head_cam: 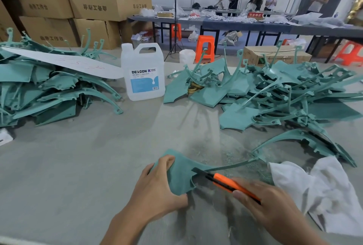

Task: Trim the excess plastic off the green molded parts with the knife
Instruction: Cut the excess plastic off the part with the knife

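Left hand (157, 185) grip pinches the green molded part (182, 176). Right hand (271, 207) grip wraps the orange utility knife (225, 183), blade on the part's edge. I'd worry a slip cuts the left fingers (167, 161).

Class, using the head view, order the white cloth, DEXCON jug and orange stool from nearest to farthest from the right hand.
1. White cloth, just right of the right hand.
2. DEXCON jug, farther off, left.
3. Orange stool, beyond the table.
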